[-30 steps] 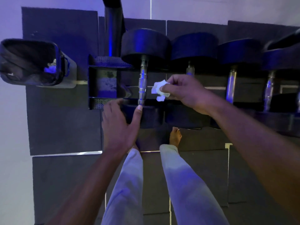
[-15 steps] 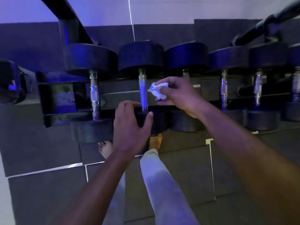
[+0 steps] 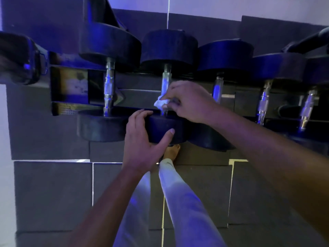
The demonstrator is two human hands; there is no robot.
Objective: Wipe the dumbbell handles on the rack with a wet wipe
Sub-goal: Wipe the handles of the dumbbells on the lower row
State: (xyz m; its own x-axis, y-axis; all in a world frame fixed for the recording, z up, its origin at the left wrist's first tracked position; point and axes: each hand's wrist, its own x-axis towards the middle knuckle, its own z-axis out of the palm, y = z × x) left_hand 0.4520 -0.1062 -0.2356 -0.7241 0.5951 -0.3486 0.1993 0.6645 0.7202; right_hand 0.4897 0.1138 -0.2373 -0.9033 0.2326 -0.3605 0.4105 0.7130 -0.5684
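Observation:
Several black dumbbells with metal handles lie across a dark rack. My right hand holds a crumpled white wet wipe against the lower part of the second dumbbell's handle. My left hand grips the near head of that same dumbbell, fingers over its top and thumb across its front. The first dumbbell's handle stands bare to the left. Further handles show to the right.
A dark bin hangs at the far left beside the rack's end. Dark floor mats cover the ground below, with my legs in light trousers and a bare foot under the rack. A black frame post rises at the top.
My right hand moved the wipe from beside the second handle onto its lower part. My left hand kept its grip on the near head. The view came closer.

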